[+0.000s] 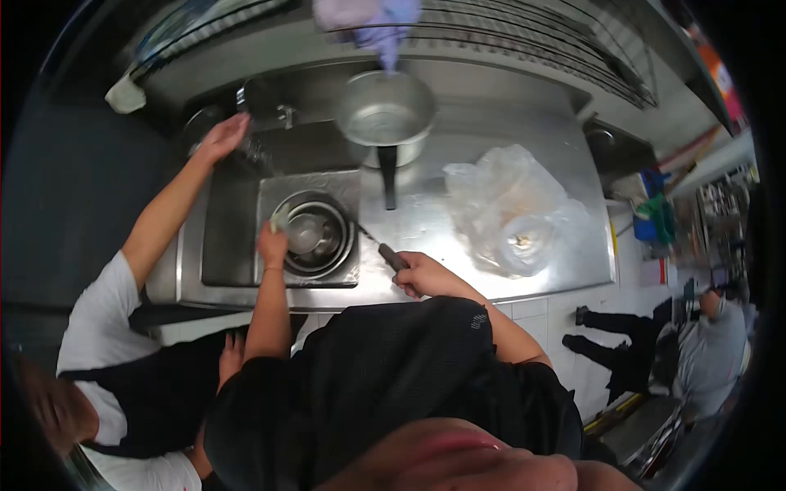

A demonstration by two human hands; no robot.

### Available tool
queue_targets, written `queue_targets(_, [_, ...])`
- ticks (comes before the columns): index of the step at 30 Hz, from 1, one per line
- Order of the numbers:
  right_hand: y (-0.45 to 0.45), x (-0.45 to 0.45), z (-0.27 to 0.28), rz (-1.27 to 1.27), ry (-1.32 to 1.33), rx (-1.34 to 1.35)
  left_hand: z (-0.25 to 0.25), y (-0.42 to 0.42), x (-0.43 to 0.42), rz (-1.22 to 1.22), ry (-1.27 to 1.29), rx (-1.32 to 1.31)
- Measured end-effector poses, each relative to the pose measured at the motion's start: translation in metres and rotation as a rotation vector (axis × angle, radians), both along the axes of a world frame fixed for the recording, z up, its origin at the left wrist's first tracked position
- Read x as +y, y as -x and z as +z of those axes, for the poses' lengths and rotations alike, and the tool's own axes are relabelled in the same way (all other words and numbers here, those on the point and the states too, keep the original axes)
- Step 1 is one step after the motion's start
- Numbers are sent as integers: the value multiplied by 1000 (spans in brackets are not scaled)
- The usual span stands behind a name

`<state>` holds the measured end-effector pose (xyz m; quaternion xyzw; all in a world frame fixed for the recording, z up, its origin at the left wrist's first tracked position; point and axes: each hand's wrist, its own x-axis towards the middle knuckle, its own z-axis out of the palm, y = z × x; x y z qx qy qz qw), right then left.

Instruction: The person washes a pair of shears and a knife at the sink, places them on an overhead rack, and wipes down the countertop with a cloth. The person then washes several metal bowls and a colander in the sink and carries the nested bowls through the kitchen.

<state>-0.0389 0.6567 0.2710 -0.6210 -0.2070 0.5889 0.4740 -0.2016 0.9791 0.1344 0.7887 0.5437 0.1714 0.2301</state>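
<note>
In the sink [232,233], my left hand [272,245] is closed on a pale yellowish sponge or cloth [281,218] at the left rim of a round metal pan [350,242]. Inside the pan lies a smaller shiny round item, not clear in detail. My right hand [416,274] is wrapped round a dark handle [393,257] at the sink's right front edge; its thin metal part reaches toward the pan. Behind, a large metal pot [385,114] with a black handle [388,176] stands on the steel counter [565,237].
A co-worker at the left stretches a hand [224,137] toward the running tap [242,98]. A clear plastic bag [508,204] lies on the counter at the right. Overhead runs a wire rack [491,34] with cloths [368,18]. Another person [704,352] is at the far right.
</note>
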Motion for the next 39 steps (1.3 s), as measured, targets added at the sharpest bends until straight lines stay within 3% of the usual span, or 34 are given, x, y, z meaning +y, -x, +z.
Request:
queue_targets(2, [-18, -29, 24, 132, -33, -38, -53, 6, 23, -46, -46, -295])
queue_targets(4, [-39, -60, 44, 167, -102, -50, 0, -7, -14, 23, -44, 3])
queue_targets(8, [-76, -124, 93, 160, -223, -217, 9, -19, -32, 86, -148, 108])
queue_targets(10, [-93, -155, 113, 19, -324, -304, -5, -23, -23, -77, 63, -480])
queue_targets(11, [-99, -170, 133, -79, -370, -317, -3, -22, -28, -75, 57, -491])
queue_targets(13, [-115, -192, 180, -205, -304, -528, 38, -30, -56, -129, -163, -197])
queue_targets(14, [-128, -201, 197, -289, -269, -590, 36, -22, -59, -124, -176, -213])
queue_targets(15, [-147, -207, 214, -374, -250, -664, 34, -14, -59, -152, -105, -361])
queue_targets(17, [-199, -209, 246, -385, -79, -1252, 55, -37, -53, -164, -73, -556])
queue_targets(19, [-255, -200, 265, -502, -146, -1326, 94, -25, -78, -144, 2, -614])
queue_targets(20, [-288, -193, 271, -538, 17, -1510, 94, -24, -73, -141, -35, -642])
queue_targets(23, [-357, -168, 261, -663, 369, -1818, 122, -23, -81, -88, -1, -819])
queue_targets(24, [-364, -162, 263, -657, 331, -1811, 128, -21, -83, -67, -28, -815])
queue_targets(26, [-374, -156, 274, -717, 524, -1820, 141, -18, -85, -67, 140, -1073])
queue_targets(31, [-405, -162, 266, -790, 496, -1845, 175, -9, -84, -99, 137, -1171])
queue_targets(33, [-427, -168, 254, -820, 460, -1881, 193, -13, -96, -34, 293, -1198])
queue_targets(35, [-445, -175, 241, -920, 333, -2000, 190, -15, -94, -50, 267, -1191])
queue_targets(37, [-450, -177, 227, -931, 321, -1946, 185, -18, -91, -2, 269, -1146])
queue_targets(39, [-448, -176, 221, -907, 356, -2079, 191, -30, -104, -8, 244, -1119])
